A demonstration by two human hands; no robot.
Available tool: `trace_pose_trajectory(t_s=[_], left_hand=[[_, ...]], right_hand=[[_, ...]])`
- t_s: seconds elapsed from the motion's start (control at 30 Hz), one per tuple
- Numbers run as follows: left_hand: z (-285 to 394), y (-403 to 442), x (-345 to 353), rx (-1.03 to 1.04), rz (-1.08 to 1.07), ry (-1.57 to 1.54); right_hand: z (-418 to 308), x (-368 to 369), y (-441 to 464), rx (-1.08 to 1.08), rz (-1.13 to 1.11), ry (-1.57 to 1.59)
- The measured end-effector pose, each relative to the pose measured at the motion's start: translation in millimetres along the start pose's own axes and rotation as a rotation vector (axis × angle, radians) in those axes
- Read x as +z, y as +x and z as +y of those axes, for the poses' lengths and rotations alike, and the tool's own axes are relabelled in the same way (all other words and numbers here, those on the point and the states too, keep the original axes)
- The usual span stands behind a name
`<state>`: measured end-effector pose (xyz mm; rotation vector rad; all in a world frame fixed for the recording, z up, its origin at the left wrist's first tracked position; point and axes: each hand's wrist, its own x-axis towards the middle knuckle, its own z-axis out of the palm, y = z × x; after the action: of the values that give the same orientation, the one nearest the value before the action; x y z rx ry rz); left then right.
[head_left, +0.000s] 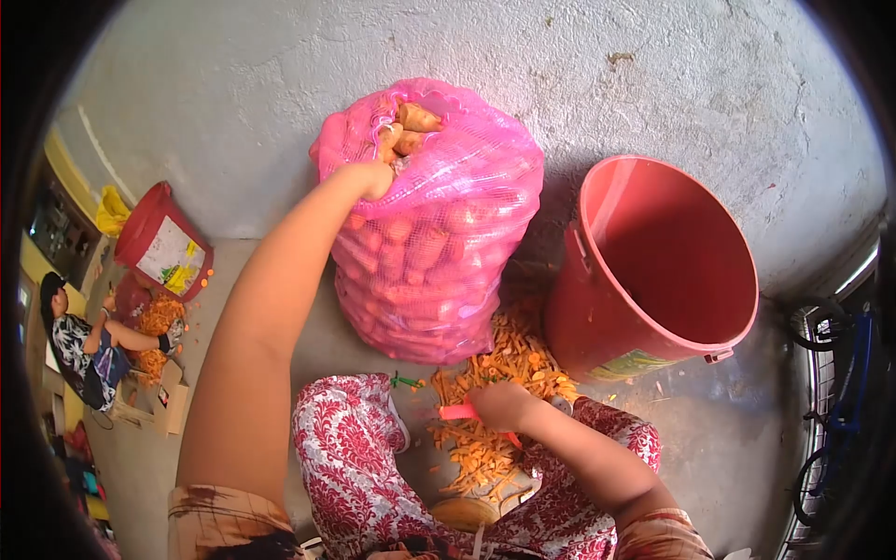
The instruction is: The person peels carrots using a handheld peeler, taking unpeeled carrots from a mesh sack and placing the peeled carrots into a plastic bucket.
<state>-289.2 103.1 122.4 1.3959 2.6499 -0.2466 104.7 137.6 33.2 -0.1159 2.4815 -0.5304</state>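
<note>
A pink mesh sack [439, 252] full of carrots stands upright against the wall, and several carrots [413, 119] show at its open top. My left hand [376, 179] is at the sack's mouth, next to those carrots. Its fingers are mostly hidden, so I cannot tell whether they grip a carrot or the mesh. Lower down, my right hand [502, 407] is closed on a red-handled peeler [457, 412], held over a heap of orange peelings [476, 467] between my legs. The peeler's blade is hard to make out.
A large red bucket [571, 308] stands right of the sack. At far left, another person [84, 341] sits beside a second heap of peelings [161, 317] and a red bucket [140, 229]. A blue bicycle [854, 373] is at the right edge. A small green item [407, 382] lies near my knee.
</note>
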Motion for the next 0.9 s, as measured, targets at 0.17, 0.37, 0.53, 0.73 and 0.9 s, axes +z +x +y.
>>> trace_pose_trajectory(t_s=[0.17, 0.37, 0.53, 0.73, 0.9], left_hand=[[30, -12, 6, -0.223, -0.043, -0.021], [71, -48, -11, -0.375, 0.078, -0.006], [56, -22, 12, -0.277, -0.011, 0.196], [58, -21, 1, -0.333, 0.217, 0.081], [48, -39, -17, -0.231, 0.554, 0.067]], right_hand=[[3, 7, 3, 0.016, -0.018, 0.010], [8, 17, 7, -0.106, 0.022, 0.004], [7, 16, 6, -0.087, 0.032, 0.003], [1, 9, 6, -0.036, -0.010, -0.009], [5, 13, 11, -0.098, 0.019, 0.014]])
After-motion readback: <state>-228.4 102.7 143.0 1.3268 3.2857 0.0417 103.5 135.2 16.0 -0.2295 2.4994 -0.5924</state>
